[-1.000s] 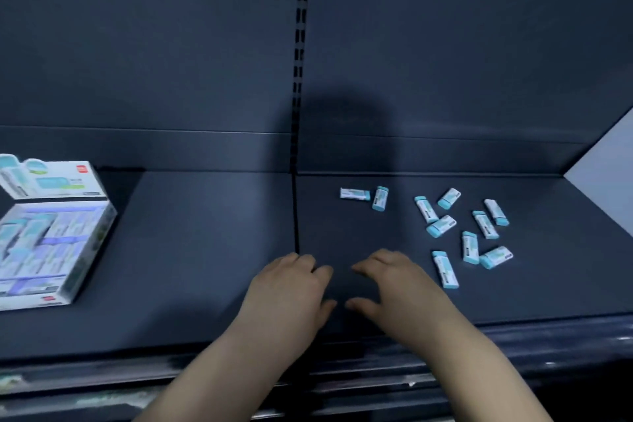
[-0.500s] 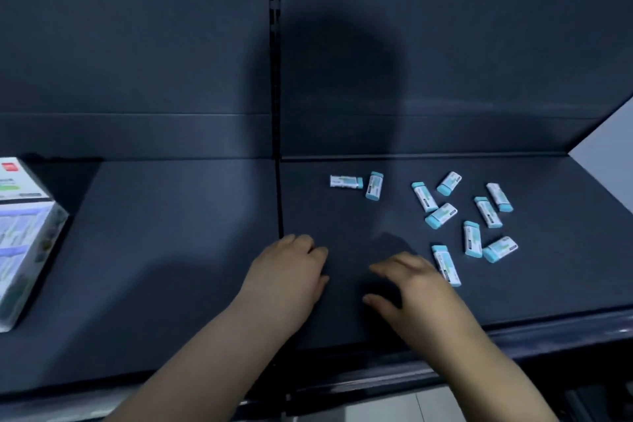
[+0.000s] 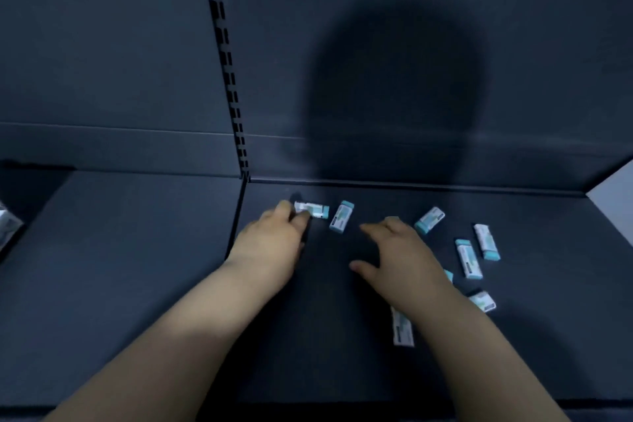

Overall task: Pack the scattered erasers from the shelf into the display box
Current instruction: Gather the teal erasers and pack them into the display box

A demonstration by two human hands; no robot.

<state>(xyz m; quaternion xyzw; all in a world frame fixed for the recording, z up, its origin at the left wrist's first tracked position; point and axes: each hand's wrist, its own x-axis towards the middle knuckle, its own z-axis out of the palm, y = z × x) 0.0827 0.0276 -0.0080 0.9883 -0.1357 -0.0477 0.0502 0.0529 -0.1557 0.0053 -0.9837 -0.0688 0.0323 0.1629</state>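
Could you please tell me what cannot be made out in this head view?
Head view:
Display box: cut off by the left edge, contents unseen.
Eraser corner: rest hidden behind the right hand.
Leftmost eraser: end covered by pinching left hand.
Eraser labels: too blurred to read.

Left hand (image 3: pixel 270 243) is out near the back of the shelf (image 3: pixel 120 267), fingers (image 3: pixel 301 221) pinching the left end of an eraser (image 3: pixel 313 210) that lies flat there. Just beside it is a second eraser (image 3: pixel 342 217), clear of the hand. Right hand (image 3: pixel 400 260) is palm down over the shelf, fingers (image 3: pixel 376 228) spread, holding nothing. Loose erasers (image 3: pixel 468 259) are scattered to its right, one partly hidden under the forearm. The box (image 3: pixel 8 226) barely peeks in at the far left edge. A rounded shadow (image 3: pixel 394 96) falls on the back panel (image 3: pixel 102 44).
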